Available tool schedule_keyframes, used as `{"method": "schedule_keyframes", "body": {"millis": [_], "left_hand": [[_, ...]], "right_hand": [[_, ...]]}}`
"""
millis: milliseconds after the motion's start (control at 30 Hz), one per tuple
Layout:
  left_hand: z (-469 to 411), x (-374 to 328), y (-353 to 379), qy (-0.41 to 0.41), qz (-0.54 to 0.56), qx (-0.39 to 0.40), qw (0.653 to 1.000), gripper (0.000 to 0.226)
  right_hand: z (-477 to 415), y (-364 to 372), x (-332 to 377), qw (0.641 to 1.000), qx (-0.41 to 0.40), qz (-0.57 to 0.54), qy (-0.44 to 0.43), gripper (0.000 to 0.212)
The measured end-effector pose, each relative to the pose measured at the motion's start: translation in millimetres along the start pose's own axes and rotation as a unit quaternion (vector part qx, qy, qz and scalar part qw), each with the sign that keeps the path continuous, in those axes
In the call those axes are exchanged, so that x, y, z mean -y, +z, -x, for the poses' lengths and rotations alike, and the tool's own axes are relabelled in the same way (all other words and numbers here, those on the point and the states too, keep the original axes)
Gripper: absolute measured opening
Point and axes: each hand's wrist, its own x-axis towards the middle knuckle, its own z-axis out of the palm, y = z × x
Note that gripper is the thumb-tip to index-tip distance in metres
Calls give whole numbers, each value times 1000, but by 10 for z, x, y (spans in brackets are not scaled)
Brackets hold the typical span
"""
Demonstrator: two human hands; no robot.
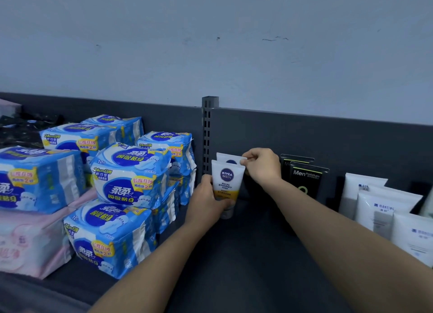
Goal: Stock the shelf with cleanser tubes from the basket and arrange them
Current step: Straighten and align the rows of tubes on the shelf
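A white cleanser tube (226,179) with a blue round logo and a yellow band stands cap-down on the dark shelf (253,254), close to the back panel. My left hand (207,200) grips its lower part from the left. Behind it stands a second white tube (228,158), mostly hidden. My right hand (261,166) pinches the top right corner of the tubes; which tube it holds I cannot tell. The basket is out of view.
Blue and white wrapped packs (131,172) are stacked at the left, with pink packs (30,242) below them. Black tubes (304,179) stand right of my hands and white tubes (384,209) further right. A slotted upright post (207,134) rises behind.
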Motion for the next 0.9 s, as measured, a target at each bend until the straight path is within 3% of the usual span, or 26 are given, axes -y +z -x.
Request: {"method": "schedule_keyframes", "body": {"millis": [100,233,333,433,600,733,900], "left_hand": [[0,1,17,-2,1,-1,1000,49],[2,-6,4,-10,0,13,1000,52],[20,-55,-26,-24,20,18,999,75],[31,-214,-59,11,0,-58,998,100],[-7,-686,-92,176,-13,-125,976,68],[-155,-1020,27,241,-81,-37,967,36],[-401,-1291,257,228,-175,92,953,37]], "right_hand": [[6,-9,7,1000,5,11,-1,9],[63,-51,50,999,11,50,-17,25],[154,-136,131,993,4,97,-71,35],[278,-346,258,984,-47,74,-155,33],[383,-869,312,973,-90,69,-202,26],[412,-1200,140,975,-65,147,-151,28],[491,-1428,-93,966,-12,246,-77,38]]}}
